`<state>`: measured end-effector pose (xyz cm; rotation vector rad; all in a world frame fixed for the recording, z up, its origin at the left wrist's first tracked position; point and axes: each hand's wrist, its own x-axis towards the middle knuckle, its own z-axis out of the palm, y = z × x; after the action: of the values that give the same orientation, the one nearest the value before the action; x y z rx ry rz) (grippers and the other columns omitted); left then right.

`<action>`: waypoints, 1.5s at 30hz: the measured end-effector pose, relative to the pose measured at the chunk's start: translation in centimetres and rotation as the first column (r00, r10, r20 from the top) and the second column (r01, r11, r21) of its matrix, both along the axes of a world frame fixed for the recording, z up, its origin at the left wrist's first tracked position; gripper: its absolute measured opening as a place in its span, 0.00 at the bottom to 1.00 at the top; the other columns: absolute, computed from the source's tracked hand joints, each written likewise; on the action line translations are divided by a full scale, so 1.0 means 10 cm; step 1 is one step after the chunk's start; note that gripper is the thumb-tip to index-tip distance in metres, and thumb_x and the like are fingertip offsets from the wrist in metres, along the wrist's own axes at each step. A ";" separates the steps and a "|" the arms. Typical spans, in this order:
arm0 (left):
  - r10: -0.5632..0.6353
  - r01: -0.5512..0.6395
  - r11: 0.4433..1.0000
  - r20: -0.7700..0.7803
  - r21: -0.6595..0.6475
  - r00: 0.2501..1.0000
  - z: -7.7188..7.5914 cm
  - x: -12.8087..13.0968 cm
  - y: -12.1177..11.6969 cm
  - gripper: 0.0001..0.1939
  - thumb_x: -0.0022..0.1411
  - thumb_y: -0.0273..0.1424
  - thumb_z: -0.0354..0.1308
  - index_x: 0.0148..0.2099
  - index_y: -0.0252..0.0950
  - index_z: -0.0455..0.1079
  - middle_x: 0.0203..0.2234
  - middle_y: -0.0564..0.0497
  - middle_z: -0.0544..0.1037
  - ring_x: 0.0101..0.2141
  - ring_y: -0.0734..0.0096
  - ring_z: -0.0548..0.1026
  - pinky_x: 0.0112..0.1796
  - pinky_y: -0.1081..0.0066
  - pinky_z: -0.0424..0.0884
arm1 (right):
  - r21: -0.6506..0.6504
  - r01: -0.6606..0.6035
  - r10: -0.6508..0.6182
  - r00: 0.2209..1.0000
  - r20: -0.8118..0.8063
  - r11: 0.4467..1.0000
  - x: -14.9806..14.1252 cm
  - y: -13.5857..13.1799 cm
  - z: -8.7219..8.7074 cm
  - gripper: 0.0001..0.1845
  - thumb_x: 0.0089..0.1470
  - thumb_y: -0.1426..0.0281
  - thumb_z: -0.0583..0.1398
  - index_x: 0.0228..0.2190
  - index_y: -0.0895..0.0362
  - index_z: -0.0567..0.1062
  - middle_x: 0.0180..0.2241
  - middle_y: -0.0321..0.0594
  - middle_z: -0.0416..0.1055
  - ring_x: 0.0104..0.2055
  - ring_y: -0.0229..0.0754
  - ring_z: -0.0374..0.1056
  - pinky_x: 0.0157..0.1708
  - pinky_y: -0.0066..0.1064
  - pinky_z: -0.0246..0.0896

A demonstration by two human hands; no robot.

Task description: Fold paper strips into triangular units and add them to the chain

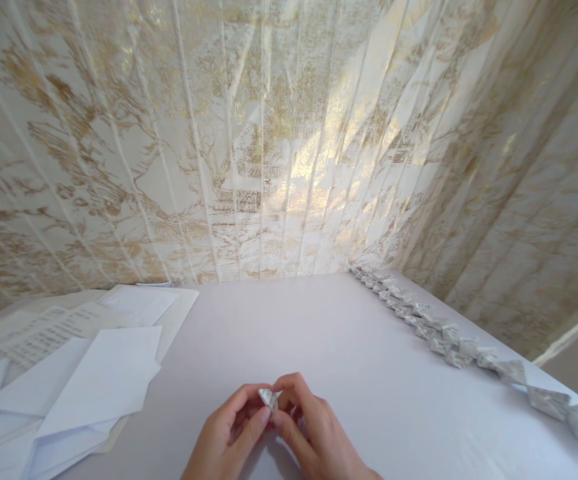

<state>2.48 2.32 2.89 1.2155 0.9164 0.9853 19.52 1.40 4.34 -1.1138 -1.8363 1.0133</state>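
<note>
Single view, worn on the head, facing forward and down over a table (279, 327). Left hand (226, 429) and right hand (316, 429) close at bottom centre; table receding beyond; curtain (193, 167), farther off, filling the upper half.

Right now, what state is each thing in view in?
Paper piece: folded, held.
Left hand: curled, pinching the paper piece.
Right hand: curled, pinching the paper piece.
Folded papers: lying in a staggered line.
White papers: piled, overlapping.
Printed sheet: flat, partly covered.
Curtain: hanging pleated, partly sunlit.
</note>
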 end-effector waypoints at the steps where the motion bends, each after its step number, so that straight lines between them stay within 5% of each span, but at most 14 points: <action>1: -0.022 0.022 1.000 -0.009 0.009 1.000 -0.01 -0.01 0.01 0.20 0.60 0.46 0.60 0.48 0.37 0.70 0.40 0.49 0.81 0.41 0.64 0.76 0.44 0.70 0.69 | -0.004 -0.011 0.011 1.000 0.002 1.000 0.00 0.00 0.01 0.09 0.59 0.69 0.54 0.43 0.54 0.65 0.29 0.33 0.68 0.29 0.38 0.63 0.31 0.27 0.58; 19: 0.096 0.009 0.951 -0.324 0.309 0.941 0.09 0.03 -0.03 0.10 0.63 0.36 0.53 0.40 0.38 0.72 0.26 0.54 0.75 0.28 0.70 0.74 0.33 0.76 0.69 | -0.091 -0.025 0.020 0.998 -0.056 0.996 -0.05 0.00 -0.07 0.11 0.58 0.71 0.53 0.44 0.54 0.62 0.22 0.28 0.66 0.22 0.35 0.61 0.25 0.25 0.56; 25: 0.039 0.022 0.972 -0.256 0.233 0.966 0.02 0.00 0.01 0.13 0.64 0.38 0.52 0.45 0.37 0.71 0.27 0.54 0.77 0.30 0.68 0.75 0.36 0.74 0.69 | -0.118 -0.006 -0.015 0.985 -0.174 0.993 -0.04 0.02 -0.08 0.08 0.61 0.67 0.52 0.40 0.56 0.67 0.21 0.31 0.68 0.20 0.34 0.63 0.23 0.25 0.58; 30: 0.011 0.001 0.996 -0.138 0.090 0.990 -0.05 -0.04 0.05 0.19 0.61 0.43 0.57 0.49 0.36 0.71 0.38 0.48 0.80 0.40 0.63 0.77 0.43 0.71 0.69 | -0.179 -0.014 -0.055 0.925 -0.377 0.984 -0.08 0.04 -0.07 0.19 0.61 0.54 0.55 0.33 0.58 0.69 0.21 0.34 0.68 0.20 0.34 0.64 0.22 0.24 0.56; 35: 0.077 -0.077 0.997 0.006 -0.001 0.997 0.01 0.01 0.01 0.18 0.57 0.45 0.62 0.41 0.36 0.73 0.26 0.54 0.78 0.29 0.68 0.74 0.33 0.72 0.68 | -0.241 -0.069 -0.052 0.885 -0.463 0.968 -0.09 0.03 -0.04 0.25 0.53 0.47 0.61 0.32 0.58 0.68 0.23 0.37 0.71 0.24 0.36 0.69 0.25 0.26 0.60; 41: 0.041 -0.041 0.998 0.007 0.047 0.999 0.03 0.03 -0.03 0.25 0.56 0.51 0.61 0.44 0.36 0.72 0.30 0.52 0.76 0.31 0.68 0.74 0.37 0.70 0.68 | -0.271 -0.045 -0.089 0.881 -0.464 0.962 -0.11 0.02 -0.07 0.24 0.52 0.48 0.62 0.30 0.55 0.64 0.22 0.33 0.69 0.23 0.36 0.69 0.27 0.28 0.62; 45: -0.032 0.042 0.994 -0.102 0.101 0.994 0.07 0.04 -0.03 0.20 0.59 0.49 0.59 0.38 0.36 0.72 0.27 0.54 0.72 0.29 0.71 0.71 0.35 0.73 0.66 | -0.185 -0.069 -0.014 0.911 -0.411 0.980 -0.08 0.01 -0.06 0.18 0.59 0.52 0.57 0.38 0.54 0.62 0.23 0.30 0.67 0.26 0.37 0.68 0.31 0.29 0.64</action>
<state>2.90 2.00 3.55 1.3743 0.9274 0.9586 18.67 1.51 3.75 -0.8996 -1.4391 1.3545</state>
